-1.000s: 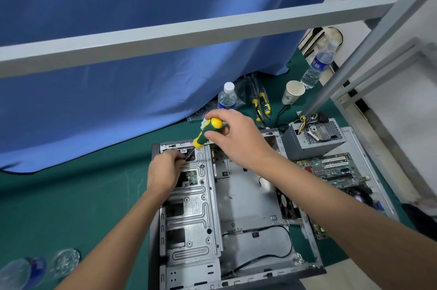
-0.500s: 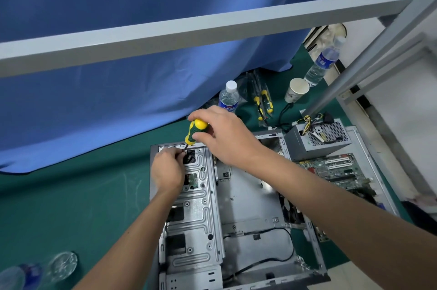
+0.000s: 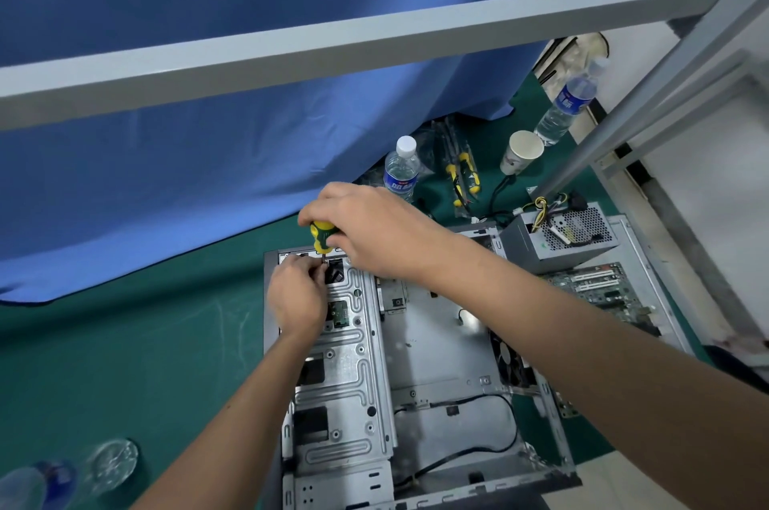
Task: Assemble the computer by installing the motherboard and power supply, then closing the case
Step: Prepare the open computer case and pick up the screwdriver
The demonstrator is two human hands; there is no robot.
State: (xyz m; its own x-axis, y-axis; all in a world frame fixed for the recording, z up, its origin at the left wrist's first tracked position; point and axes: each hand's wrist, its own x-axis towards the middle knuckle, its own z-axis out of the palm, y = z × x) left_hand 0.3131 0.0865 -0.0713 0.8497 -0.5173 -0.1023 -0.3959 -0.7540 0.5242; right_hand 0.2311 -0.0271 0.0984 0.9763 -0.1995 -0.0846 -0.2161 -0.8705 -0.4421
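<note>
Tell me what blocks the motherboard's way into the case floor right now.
Both hands work over the case: the right hand holds the screwdriver at the far corner, and its forearm crosses above the bare floor. The motherboard lies outside to the right, beside the power supply. The floor itself looks bare apart from a black cable.

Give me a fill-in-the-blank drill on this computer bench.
1. The right hand grips a yellow-and-green ____.
2. The left hand rests on the open computer ____.
3. The power supply sits ____ the case, on its right.
4. The paper cup stands on the ____ mat.

Missing words: screwdriver; case; outside; green
</note>
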